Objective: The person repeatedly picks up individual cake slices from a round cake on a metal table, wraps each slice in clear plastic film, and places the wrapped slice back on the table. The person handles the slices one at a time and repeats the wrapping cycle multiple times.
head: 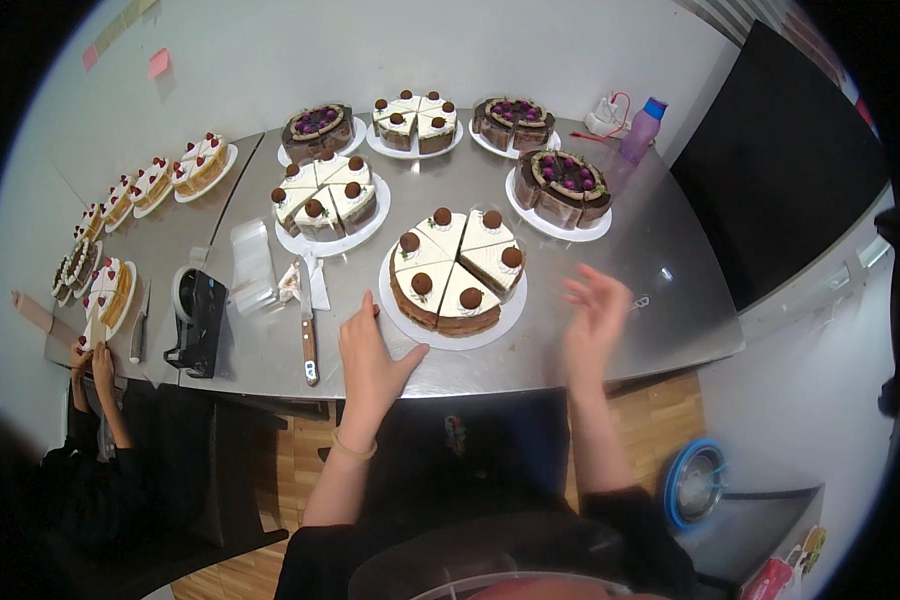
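A white-topped cake [422, 256], cut into wedges, sits on a round white board [514, 319] in front of me. Brown truffle balls crown the wedges. Two wedges on its right stand slightly apart from the others, and a gap opens at the front right. My left hand [371, 349] is at the board's front-left rim, thumb and fingers spread; whether it touches the rim I cannot tell. Motion blurs my right hand [596, 322], raised to the right of the board with its fingers apart and nothing in it.
Clear plastic sheets [253, 262], a wood-handled knife [310, 341], crumpled tissue [315, 281] and a black tape dispenser [199, 322] lie leftward. Behind are another white-topped cake [326, 195] and a dark chocolate cake [562, 187]. A purple bottle [643, 131] stands back right. Another person's hands [97, 360] work far left.
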Action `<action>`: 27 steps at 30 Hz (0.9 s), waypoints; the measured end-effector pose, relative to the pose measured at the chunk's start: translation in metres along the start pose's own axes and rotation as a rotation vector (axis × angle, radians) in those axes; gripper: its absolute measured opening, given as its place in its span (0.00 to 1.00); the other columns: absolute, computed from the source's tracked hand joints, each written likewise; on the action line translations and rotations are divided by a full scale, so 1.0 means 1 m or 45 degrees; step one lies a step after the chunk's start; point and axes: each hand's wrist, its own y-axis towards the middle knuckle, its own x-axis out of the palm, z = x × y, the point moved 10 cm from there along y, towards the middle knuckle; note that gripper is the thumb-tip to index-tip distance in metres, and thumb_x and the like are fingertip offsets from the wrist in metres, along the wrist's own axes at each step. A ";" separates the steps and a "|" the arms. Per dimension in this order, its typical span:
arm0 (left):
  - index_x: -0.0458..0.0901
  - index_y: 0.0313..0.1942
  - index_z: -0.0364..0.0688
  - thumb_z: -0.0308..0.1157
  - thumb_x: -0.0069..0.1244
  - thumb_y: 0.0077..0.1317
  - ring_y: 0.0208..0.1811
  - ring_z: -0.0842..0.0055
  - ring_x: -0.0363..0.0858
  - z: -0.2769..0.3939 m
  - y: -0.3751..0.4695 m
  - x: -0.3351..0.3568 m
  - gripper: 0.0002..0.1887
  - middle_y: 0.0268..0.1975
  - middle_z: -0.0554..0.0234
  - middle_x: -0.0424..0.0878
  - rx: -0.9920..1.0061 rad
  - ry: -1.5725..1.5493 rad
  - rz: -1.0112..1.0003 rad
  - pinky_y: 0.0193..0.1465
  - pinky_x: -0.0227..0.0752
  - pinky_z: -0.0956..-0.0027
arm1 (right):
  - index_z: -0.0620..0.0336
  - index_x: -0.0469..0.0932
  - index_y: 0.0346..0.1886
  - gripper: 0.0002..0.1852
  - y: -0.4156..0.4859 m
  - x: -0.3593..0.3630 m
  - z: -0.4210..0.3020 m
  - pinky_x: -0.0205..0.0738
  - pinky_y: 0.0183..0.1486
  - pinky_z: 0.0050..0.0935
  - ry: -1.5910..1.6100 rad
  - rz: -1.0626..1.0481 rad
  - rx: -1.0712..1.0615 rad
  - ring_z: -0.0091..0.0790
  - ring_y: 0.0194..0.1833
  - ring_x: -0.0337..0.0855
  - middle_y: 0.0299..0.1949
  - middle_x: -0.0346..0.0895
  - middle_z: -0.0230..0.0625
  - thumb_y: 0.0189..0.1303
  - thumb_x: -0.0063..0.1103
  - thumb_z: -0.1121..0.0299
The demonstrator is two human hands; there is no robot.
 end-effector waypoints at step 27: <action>0.66 0.64 0.17 0.45 0.72 0.50 0.71 0.44 0.58 0.000 0.008 0.023 0.50 0.69 0.29 0.62 -0.021 0.128 -0.172 0.74 0.54 0.50 | 0.67 0.84 0.31 0.03 -0.060 -0.008 -0.085 0.81 0.39 0.30 -0.327 -0.502 -0.307 0.36 0.36 0.88 0.34 0.87 0.42 0.52 0.66 0.83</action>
